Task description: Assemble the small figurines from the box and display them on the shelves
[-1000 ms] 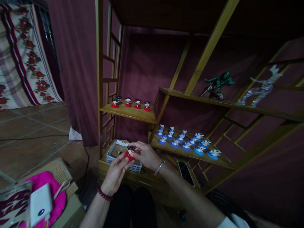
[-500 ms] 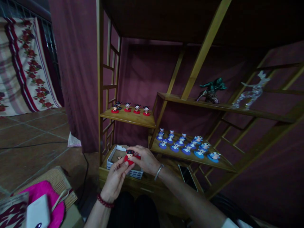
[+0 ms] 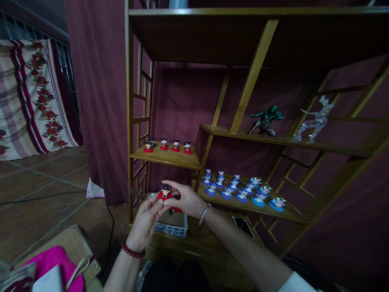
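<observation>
A small black-haired doll figurine (image 3: 165,191) with a red base is pinched between my two hands, above a patterned cardboard box (image 3: 172,230). My left hand (image 3: 146,221) grips its base from the lower left, thumb in front. From the right, my right hand (image 3: 190,200) holds the same figurine with thumb and fingers. Something red and dark (image 3: 174,210) shows just under my right hand; whether it lies in the box or in the hand, I cannot tell. Similar dolls on red bases (image 3: 176,146) stand on the small shelf (image 3: 165,159) above.
Several blue-based figurines (image 3: 227,192) fill a lower shelf at right. Above them stand a dark green figure (image 3: 267,120) and a clear deer statue (image 3: 315,120). A phone-like dark slab (image 3: 243,227) lies low at right. A woven stool (image 3: 71,247) with a pink cloth is at lower left.
My view has tilted up, so the shelves sit lower in the picture. Both hands have lifted the figurine higher relative to the box, and it now stands more upright, facing me.
</observation>
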